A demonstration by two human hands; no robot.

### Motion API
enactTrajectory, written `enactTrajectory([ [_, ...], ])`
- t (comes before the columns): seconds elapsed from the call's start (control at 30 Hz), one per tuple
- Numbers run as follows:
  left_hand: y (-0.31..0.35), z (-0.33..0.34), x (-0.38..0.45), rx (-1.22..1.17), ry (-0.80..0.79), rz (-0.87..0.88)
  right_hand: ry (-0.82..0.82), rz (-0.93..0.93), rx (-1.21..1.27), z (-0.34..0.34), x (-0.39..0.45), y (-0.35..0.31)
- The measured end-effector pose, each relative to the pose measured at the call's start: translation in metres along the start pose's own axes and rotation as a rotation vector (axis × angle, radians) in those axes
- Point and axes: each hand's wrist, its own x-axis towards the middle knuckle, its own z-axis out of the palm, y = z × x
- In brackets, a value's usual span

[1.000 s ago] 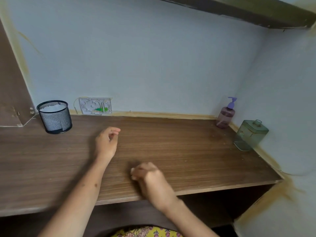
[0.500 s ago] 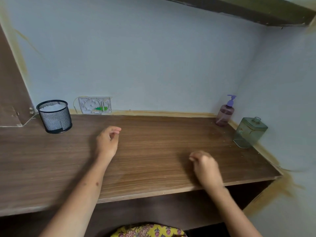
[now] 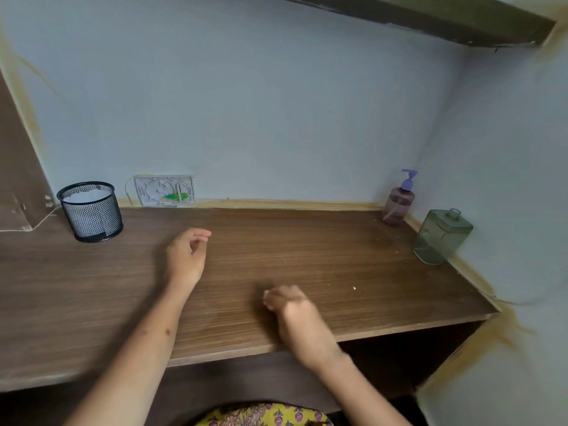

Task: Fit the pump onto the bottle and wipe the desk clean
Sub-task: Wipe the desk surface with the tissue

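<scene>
A pinkish bottle (image 3: 398,207) with a purple pump (image 3: 408,179) on it stands in the desk's far right corner. Beside it a green square bottle (image 3: 442,238) stands against the right wall, its neck bare. My left hand (image 3: 186,259) rests on the wooden desk (image 3: 307,241) left of centre, fingers loosely curled and empty. My right hand (image 3: 295,315) is blurred near the front edge, closed on what looks like a small white wipe (image 3: 266,300) pressed to the wood.
A black mesh cup (image 3: 90,212) with white paper inside stands at the back left. A white wall plate (image 3: 165,190) sits at the desk's rear edge. A crumb (image 3: 354,288) and faint specks lie on the right part. A shelf (image 3: 430,16) hangs overhead.
My right hand swept right along the front of the desk, then came back left toward the centre. My left hand stayed where it was.
</scene>
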Motion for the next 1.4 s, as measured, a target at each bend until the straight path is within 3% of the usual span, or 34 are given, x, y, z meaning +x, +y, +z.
enactTrajectory([
  [0.1, 0.000, 0.000, -0.001, 0.013, 0.005, -0.003, -0.009, -0.076, 0.022, 0.005, -0.005, -0.016],
  [0.27, -0.001, 0.000, 0.000, 0.021, 0.003, -0.005, 0.066, 0.032, -0.053, -0.011, -0.009, 0.020],
  [0.4, 0.000, 0.000, 0.000, 0.016, 0.000, 0.005, 0.132, 0.260, -0.187, -0.036, -0.022, 0.074],
  [0.53, -0.001, 0.000, 0.001, -0.005, -0.007, 0.001, 0.197, 0.650, -0.225, -0.071, -0.044, 0.121],
  [0.63, -0.001, 0.000, 0.000, 0.004, -0.010, -0.002, 0.214, 0.757, -0.231, -0.083, -0.059, 0.138],
  [0.77, -0.001, 0.001, 0.001, 0.005, -0.009, -0.009, 0.185, 0.726, -0.170, -0.076, -0.061, 0.132],
  [0.97, -0.005, 0.002, 0.002, 0.009, -0.016, -0.005, 0.158, 0.432, -0.054, -0.057, -0.051, 0.113],
  [1.07, -0.007, 0.002, 0.003, 0.007, -0.018, -0.004, 0.157, 0.436, -0.051, -0.060, -0.048, 0.123],
  [1.23, -0.009, 0.002, 0.004, -0.005, -0.019, 0.001, 0.233, 0.756, -0.249, -0.085, -0.054, 0.168],
  [1.33, -0.011, 0.003, 0.005, 0.004, -0.023, 0.008, 0.262, 0.993, -0.228, -0.104, -0.057, 0.192],
  [1.4, -0.011, 0.005, 0.007, 0.007, -0.021, 0.008, 0.265, 1.051, -0.207, -0.108, -0.054, 0.199],
])
